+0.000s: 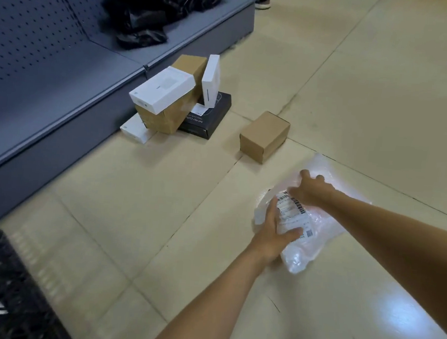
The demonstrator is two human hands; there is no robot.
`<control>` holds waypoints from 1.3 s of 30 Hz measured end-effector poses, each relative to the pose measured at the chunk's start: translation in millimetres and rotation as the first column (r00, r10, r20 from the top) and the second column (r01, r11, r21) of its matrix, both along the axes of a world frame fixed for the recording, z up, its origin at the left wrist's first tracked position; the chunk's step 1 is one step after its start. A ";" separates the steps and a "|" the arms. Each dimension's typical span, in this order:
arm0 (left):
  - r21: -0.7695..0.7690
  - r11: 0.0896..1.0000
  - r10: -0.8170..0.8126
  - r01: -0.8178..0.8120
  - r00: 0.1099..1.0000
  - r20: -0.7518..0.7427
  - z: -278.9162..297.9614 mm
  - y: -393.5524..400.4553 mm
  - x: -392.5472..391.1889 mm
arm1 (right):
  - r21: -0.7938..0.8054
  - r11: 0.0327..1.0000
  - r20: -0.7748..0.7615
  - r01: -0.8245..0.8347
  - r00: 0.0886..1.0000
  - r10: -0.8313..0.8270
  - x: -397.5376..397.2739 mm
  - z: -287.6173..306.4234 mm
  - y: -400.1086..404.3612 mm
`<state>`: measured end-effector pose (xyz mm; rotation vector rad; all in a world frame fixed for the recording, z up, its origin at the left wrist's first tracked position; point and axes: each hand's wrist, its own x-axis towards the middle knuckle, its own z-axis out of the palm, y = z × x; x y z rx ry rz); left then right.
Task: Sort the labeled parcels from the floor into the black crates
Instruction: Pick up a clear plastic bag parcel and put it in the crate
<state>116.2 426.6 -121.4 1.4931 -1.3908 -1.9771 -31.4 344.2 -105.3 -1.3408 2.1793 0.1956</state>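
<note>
A clear bubble-wrap parcel point(320, 219) with a white barcode label point(292, 217) is on the pale floor at the right. My left hand point(272, 233) grips its near left edge, thumb over the label. My right hand point(313, 188) is closed on its far top part. A small brown box point(264, 136) sits just beyond it. Farther left lies a heap of parcels: a big white box point(162, 89) on a brown carton point(167, 116), an upright white box point(211, 80), a flat black box point(207, 117) and a small white box point(136, 130). A black crate point(1, 293) fills the lower left corner.
A grey shelf unit point(70, 95) with a perforated back panel runs along the left, with black plastic bags point(149, 11) heaped on it. Another person's shoe point(262, 4) shows at the top. Open tiled floor point(384, 88) stretches to the right.
</note>
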 end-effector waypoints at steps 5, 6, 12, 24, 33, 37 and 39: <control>-0.037 0.965 0.257 -0.261 0.962 -0.091 -2.7 -3.4 -6.4 | -0.055 0.997 -0.034 -0.058 0.998 0.056 8.6 1.7 0.7; -0.049 0.945 0.318 -0.322 0.945 -0.076 -2.9 -5.3 -1.8 | -0.069 0.996 -0.028 -0.060 0.998 0.058 12.6 1.3 0.7; -0.248 0.862 0.483 -0.443 0.865 0.133 -1.5 -11.5 63.3 | -0.080 0.992 0.109 -0.095 0.989 0.104 49.9 6.4 5.2; -0.200 0.934 0.347 -0.295 0.880 0.324 -14.1 46.4 223.1 | 0.024 0.818 -0.048 -0.575 0.816 0.576 166.0 -3.7 44.9; 0.172 0.781 0.517 -0.601 0.776 0.362 -6.3 77.7 236.2 | 0.101 0.796 0.105 -0.597 0.802 0.588 209.7 -26.6 65.9; 0.210 0.685 0.641 -0.698 0.714 0.283 -7.6 83.7 228.9 | 0.134 0.738 0.091 -0.662 0.750 0.656 226.6 -31.0 78.6; 0.178 0.661 0.675 -0.729 0.682 0.281 -4.7 83.2 227.6 | 0.127 0.720 0.105 -0.683 0.731 0.675 228.9 -28.2 79.0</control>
